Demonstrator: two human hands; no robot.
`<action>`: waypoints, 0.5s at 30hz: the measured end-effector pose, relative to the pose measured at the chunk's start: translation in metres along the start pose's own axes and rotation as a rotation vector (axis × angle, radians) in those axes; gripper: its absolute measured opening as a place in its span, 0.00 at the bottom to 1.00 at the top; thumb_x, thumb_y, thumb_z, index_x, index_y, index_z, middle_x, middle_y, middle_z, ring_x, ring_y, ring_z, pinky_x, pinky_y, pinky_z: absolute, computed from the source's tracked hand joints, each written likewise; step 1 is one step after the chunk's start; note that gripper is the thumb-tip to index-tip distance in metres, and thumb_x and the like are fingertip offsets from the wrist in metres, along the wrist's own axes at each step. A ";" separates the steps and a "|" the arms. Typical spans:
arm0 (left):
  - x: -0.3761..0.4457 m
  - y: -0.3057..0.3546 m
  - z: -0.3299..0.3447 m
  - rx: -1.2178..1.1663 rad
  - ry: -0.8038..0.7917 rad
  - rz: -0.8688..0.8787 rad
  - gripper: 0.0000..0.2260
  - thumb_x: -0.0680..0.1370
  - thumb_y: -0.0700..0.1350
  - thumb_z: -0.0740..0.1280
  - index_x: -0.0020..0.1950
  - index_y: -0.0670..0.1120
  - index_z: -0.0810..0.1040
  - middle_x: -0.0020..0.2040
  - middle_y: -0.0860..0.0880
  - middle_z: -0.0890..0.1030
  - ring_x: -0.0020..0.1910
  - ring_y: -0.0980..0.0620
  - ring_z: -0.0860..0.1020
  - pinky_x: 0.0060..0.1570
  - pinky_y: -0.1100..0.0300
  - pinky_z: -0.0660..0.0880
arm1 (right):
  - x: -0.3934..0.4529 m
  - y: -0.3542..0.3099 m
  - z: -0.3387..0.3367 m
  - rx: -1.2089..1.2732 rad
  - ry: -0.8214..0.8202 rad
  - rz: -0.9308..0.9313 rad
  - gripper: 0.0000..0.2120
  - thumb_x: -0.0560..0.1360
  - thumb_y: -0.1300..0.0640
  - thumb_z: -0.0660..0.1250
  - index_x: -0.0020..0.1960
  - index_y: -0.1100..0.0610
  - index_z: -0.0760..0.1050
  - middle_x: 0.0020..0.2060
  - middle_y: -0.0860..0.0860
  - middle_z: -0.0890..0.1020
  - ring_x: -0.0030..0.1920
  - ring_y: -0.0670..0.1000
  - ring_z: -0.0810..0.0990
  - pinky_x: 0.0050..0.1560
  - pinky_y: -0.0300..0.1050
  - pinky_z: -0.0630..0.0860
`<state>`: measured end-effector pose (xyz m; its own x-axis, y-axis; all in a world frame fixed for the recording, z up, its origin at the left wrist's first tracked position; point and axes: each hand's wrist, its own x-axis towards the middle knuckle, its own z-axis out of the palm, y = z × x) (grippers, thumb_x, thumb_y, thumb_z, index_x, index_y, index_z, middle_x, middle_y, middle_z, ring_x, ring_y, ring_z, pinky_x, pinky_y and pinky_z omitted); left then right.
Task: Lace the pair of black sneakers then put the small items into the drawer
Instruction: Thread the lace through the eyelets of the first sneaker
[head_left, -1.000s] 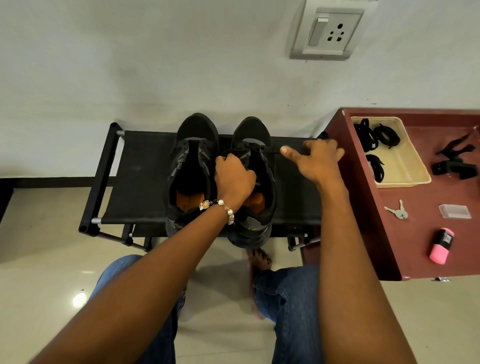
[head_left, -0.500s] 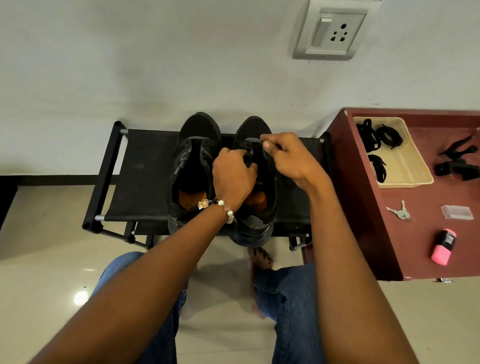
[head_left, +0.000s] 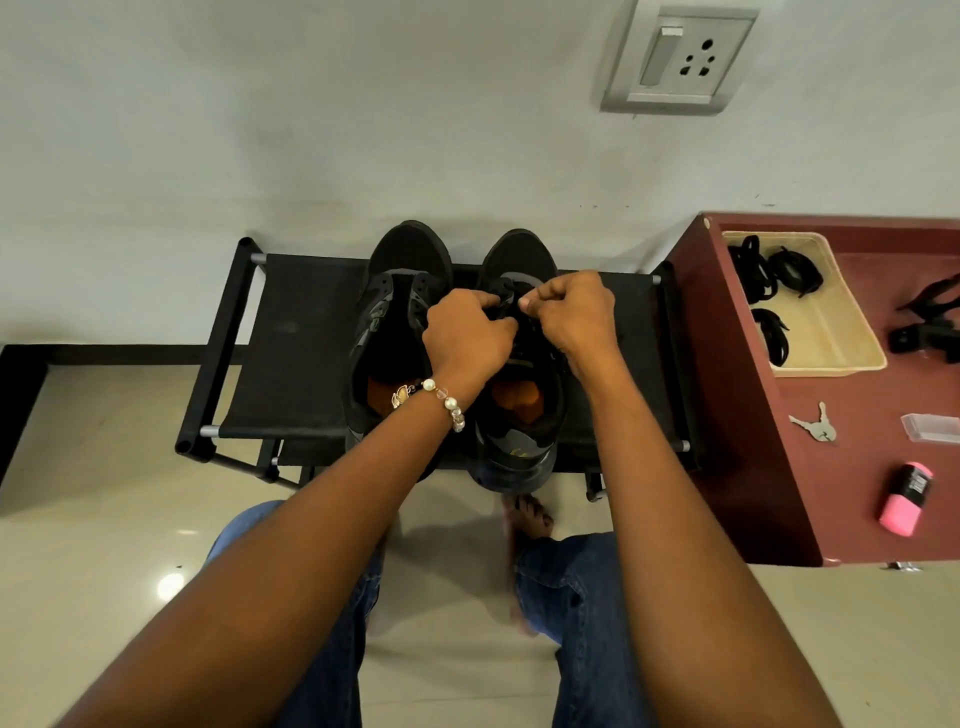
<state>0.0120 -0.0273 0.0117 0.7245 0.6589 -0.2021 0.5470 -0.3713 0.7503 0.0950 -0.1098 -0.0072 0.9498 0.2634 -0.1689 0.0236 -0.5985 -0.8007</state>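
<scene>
Between both hands' grip (head_left: 514, 312) (fingers pinching) lies the right sneaker's lace (head_left: 506, 299).

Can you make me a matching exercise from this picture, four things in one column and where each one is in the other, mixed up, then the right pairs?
Things:
1. keys
2. black laces
3. right sneaker
4. wall socket

Places:
A. on the black shoe rack, under both hands
B. bare on the maroon cabinet top, nearer the person than the tray
C. on the wall above the cabinet
D. inside the cream tray

Pairs: 1-B, 2-D, 3-A, 4-C
</scene>
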 end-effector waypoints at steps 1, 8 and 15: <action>0.001 0.000 -0.001 -0.016 -0.005 -0.011 0.16 0.75 0.46 0.70 0.63 0.50 0.80 0.59 0.49 0.81 0.58 0.50 0.78 0.52 0.59 0.74 | 0.000 0.000 0.004 0.024 0.021 0.028 0.05 0.73 0.61 0.73 0.40 0.62 0.84 0.37 0.48 0.83 0.45 0.46 0.81 0.48 0.42 0.79; 0.010 0.001 -0.009 -0.132 -0.170 -0.030 0.07 0.76 0.49 0.70 0.49 0.47 0.84 0.45 0.49 0.82 0.49 0.51 0.79 0.54 0.54 0.77 | 0.008 0.003 0.014 0.359 0.010 0.308 0.04 0.67 0.65 0.77 0.35 0.59 0.83 0.36 0.55 0.85 0.45 0.54 0.84 0.51 0.51 0.82; 0.026 -0.008 0.001 -0.073 -0.049 0.016 0.09 0.79 0.41 0.66 0.57 0.46 0.83 0.55 0.46 0.83 0.57 0.49 0.79 0.59 0.58 0.75 | 0.006 -0.010 0.003 0.402 -0.086 0.365 0.12 0.70 0.72 0.71 0.53 0.74 0.79 0.50 0.69 0.81 0.45 0.61 0.83 0.51 0.62 0.80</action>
<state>0.0268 -0.0077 -0.0003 0.7538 0.6196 -0.2187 0.5043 -0.3322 0.7971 0.0993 -0.1001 -0.0020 0.8446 0.1638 -0.5098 -0.4398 -0.3307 -0.8350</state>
